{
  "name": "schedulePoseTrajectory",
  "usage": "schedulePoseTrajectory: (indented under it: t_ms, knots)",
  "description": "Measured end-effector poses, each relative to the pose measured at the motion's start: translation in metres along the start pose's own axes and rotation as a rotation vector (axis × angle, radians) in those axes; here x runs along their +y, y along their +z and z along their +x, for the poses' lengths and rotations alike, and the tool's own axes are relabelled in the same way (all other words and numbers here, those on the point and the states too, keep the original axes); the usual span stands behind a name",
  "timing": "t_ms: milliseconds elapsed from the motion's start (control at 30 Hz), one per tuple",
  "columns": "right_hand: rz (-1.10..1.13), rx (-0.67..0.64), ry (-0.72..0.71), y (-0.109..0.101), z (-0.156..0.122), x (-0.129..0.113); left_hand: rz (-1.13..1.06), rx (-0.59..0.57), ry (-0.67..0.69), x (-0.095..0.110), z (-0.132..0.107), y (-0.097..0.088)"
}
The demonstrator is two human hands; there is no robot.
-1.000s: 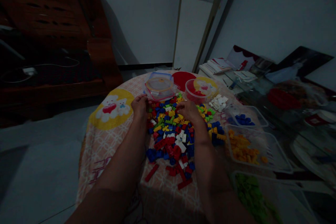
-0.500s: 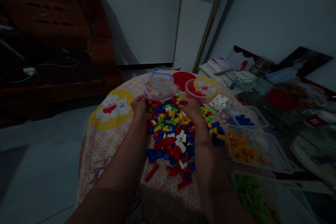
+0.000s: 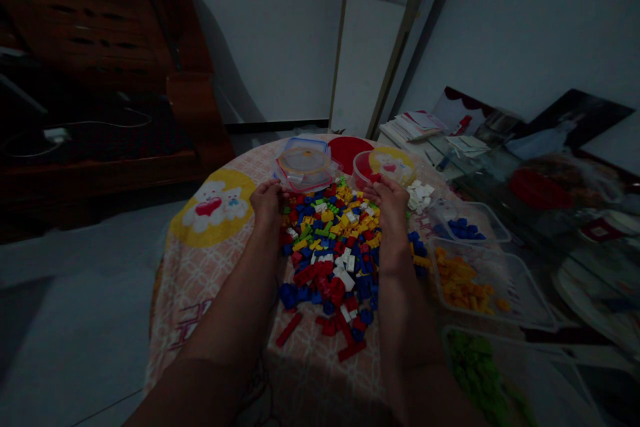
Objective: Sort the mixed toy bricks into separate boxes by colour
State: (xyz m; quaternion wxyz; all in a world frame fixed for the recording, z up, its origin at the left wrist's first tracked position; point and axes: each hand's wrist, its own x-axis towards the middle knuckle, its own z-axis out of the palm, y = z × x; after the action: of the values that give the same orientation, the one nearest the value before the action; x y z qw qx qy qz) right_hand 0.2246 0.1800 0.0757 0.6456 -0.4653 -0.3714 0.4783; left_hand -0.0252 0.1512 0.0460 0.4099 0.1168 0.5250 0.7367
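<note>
Both hands out over the round desk (image 3: 230, 293), cloth-covered; mixed brick pile (image 3: 325, 243) sits mid-desk between the forearms, running from near the far edge toward the near edge; red, blue, yellow, green, white all jumbled.

Left hand (image 3: 267, 202) at the pile's far-left corner, just beside the clear lidded containers (image 3: 306, 170) by the desk's far edge; fingers bent inward; can't tell if that grip has a brick or nothing. Right hand (image 3: 393, 205) at the pile's far-right side, fingers pointing left and slightly bent, tips near the round clear tub (image 3: 356, 180); red shows right at the fingertips, but can't tell if the grip has a red piece or that's tub contents behind; picture too dark.

Red disc (image 3: 350, 149) lies at the desk's far edge, between lidded containers and tub; white bricks (image 3: 421, 196) in a small heap just right of the right hand, toward the far-right edge; down the desk's right edge, three clear boxes: blue bricks (image 3: 465, 229) in the farthest, yellow bricks (image 3: 460, 283) in the middle one, green bricks (image 3: 475, 367) in the nearest; long red brick (image 3: 289, 329) lies apart at the pile's near-left corner.
</note>
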Motion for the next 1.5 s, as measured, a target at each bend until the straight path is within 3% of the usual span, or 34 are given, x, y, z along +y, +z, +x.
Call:
schedulePoseTrajectory:
  t_ms: [167,367,533,667,833,1133,1267,1367,1500]
  knots:
    - [0.056,0.045,-0.049,-0.003,0.002,-0.001,0.008,0.004,0.002,0.001,-0.001,0.001]
    - [-0.094,-0.126,-0.025,-0.001,-0.003,-0.002,0.006,0.008,0.004,0.003,-0.004,0.003]
    - [-0.486,-0.286,-0.157,0.011,-0.011,0.004,0.016,0.023,-0.017,0.004,-0.005,0.003]
    - [-0.894,-0.513,-0.335,0.022,-0.02,0.01,0.018,0.02,-0.029,0.004,-0.005,0.003]
    - [-1.19,-0.68,-0.394,0.024,-0.025,0.02,0.0,0.017,-0.011,0.002,-0.003,0.003]
    - [-1.311,-0.597,-0.455,0.02,-0.023,0.019,0.012,0.008,0.001,0.001,-0.002,0.001]
    - [-1.315,-0.546,-0.408,0.023,-0.026,0.012,0.005,0.007,0.0,0.003,-0.003,0.002]
    - [-1.226,-0.464,-0.37,0.024,-0.026,0.004,0.005,0.014,-0.006,0.004,-0.004,0.002]
    - [-0.945,-0.329,-0.323,0.02,-0.02,0.0,0.003,0.0,-0.008,0.004,-0.006,0.002]
